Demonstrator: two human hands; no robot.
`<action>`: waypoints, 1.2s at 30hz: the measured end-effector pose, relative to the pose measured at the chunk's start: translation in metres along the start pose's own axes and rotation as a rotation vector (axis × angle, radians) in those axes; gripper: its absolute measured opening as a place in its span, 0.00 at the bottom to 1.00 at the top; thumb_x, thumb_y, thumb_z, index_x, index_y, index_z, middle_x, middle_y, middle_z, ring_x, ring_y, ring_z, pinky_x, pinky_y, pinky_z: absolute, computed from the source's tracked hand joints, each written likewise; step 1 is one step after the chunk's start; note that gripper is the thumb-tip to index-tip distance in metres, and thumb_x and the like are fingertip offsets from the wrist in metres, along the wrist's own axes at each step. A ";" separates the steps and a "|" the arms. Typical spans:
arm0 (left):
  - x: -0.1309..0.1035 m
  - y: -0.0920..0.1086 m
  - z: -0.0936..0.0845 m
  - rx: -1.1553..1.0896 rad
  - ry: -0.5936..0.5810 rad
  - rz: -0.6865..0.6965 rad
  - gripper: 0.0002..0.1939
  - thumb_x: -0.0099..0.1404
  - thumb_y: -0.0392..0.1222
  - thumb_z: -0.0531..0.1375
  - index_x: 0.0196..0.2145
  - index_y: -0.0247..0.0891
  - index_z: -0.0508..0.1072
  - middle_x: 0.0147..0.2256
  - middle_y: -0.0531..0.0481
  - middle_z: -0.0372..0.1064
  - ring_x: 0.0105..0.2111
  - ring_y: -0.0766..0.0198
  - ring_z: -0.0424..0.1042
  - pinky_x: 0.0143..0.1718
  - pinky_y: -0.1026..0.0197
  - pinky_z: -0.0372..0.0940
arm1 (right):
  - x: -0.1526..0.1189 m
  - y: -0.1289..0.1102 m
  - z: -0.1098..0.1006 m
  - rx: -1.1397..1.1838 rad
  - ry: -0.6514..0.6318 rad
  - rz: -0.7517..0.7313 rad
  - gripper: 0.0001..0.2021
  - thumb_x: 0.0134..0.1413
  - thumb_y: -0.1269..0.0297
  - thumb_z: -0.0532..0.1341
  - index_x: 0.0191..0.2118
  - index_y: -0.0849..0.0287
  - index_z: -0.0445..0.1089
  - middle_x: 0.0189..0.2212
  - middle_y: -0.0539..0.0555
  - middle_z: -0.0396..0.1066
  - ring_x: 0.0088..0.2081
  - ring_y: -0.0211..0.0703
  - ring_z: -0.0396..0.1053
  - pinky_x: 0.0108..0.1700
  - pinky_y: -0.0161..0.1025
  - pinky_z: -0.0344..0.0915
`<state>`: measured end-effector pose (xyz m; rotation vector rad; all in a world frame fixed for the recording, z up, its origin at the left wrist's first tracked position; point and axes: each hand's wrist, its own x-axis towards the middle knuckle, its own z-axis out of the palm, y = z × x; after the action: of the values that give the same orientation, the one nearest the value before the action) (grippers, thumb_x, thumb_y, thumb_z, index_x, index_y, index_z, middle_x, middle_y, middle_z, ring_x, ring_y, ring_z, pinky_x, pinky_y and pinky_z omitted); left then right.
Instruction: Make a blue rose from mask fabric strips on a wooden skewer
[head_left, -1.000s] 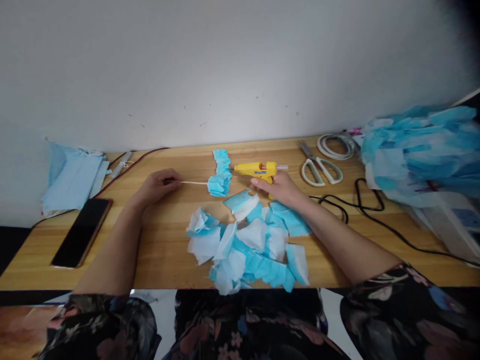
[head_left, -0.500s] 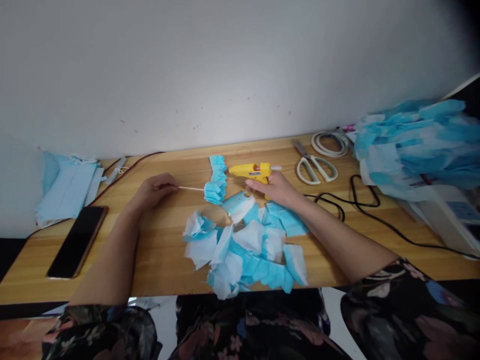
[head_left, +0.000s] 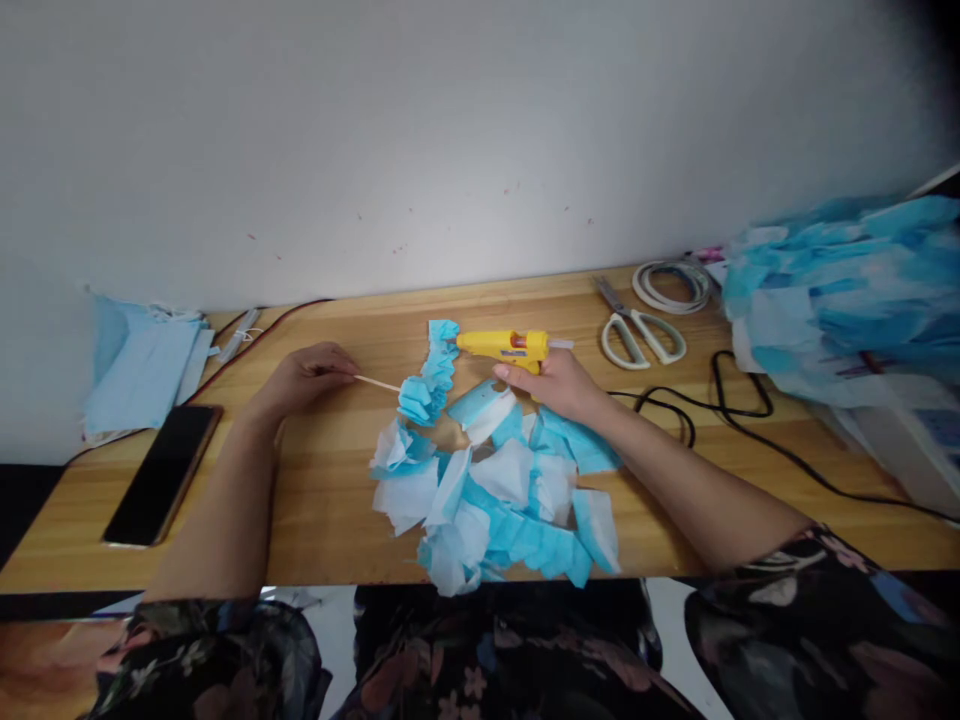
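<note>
My left hand [head_left: 319, 374] pinches the end of a thin wooden stick [head_left: 377, 383]. On the stick's other end is a ruffled blue strip [head_left: 437, 372], bunched round the tip and trailing up and away from me. A yellow glue gun [head_left: 502, 345] lies in the grip of my right hand [head_left: 559, 382], its nozzle at the right edge of the strip's far end. Whether nozzle and strip touch is too small to tell. Just nearer to me, crumpled blue and white fabric pieces [head_left: 499, 475] are heaped on the wooden table [head_left: 322, 500].
Scissors [head_left: 637, 325] and a coiled white cable [head_left: 673, 288] lie at the back right, beside a large blue fabric pile [head_left: 862, 300]. A black cord [head_left: 795, 462] crosses the right side. Left are a phone [head_left: 163, 477] and flat masks [head_left: 142, 370].
The bunched end of the strip has turned and shifted slightly left and toward me, and the stick tilts more. The glue gun's nozzle is now nearer the strip's far end. The view has shifted slightly.
</note>
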<state>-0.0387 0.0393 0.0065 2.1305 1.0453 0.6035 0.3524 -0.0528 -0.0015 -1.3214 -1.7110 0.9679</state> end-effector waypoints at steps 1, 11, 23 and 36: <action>0.000 -0.001 0.000 -0.006 0.004 -0.001 0.17 0.61 0.60 0.68 0.30 0.42 0.81 0.33 0.46 0.77 0.35 0.57 0.73 0.40 0.56 0.69 | -0.002 -0.002 0.002 -0.014 -0.018 0.002 0.23 0.56 0.40 0.64 0.37 0.57 0.78 0.33 0.55 0.80 0.35 0.48 0.76 0.38 0.42 0.71; -0.001 -0.012 0.003 -0.045 0.018 0.011 0.16 0.61 0.58 0.69 0.30 0.42 0.83 0.33 0.45 0.77 0.35 0.59 0.74 0.38 0.58 0.68 | -0.003 -0.004 0.009 -0.167 -0.086 -0.007 0.18 0.60 0.45 0.63 0.40 0.56 0.80 0.39 0.56 0.82 0.40 0.52 0.78 0.42 0.45 0.72; -0.003 -0.014 0.004 -0.086 0.009 0.045 0.11 0.63 0.50 0.69 0.32 0.39 0.82 0.35 0.47 0.77 0.36 0.61 0.73 0.40 0.59 0.67 | -0.001 -0.007 0.010 -0.227 -0.112 0.013 0.16 0.61 0.49 0.63 0.42 0.56 0.80 0.40 0.57 0.83 0.42 0.54 0.80 0.43 0.46 0.73; -0.001 -0.019 0.004 -0.119 -0.004 0.066 0.15 0.63 0.54 0.70 0.32 0.38 0.83 0.34 0.46 0.76 0.35 0.62 0.74 0.38 0.61 0.68 | -0.001 -0.010 0.009 -0.282 -0.119 0.035 0.18 0.60 0.48 0.62 0.40 0.58 0.79 0.36 0.56 0.82 0.37 0.52 0.79 0.38 0.42 0.71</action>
<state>-0.0462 0.0452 -0.0098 2.0673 0.9170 0.6761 0.3401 -0.0570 0.0036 -1.5028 -1.9774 0.8620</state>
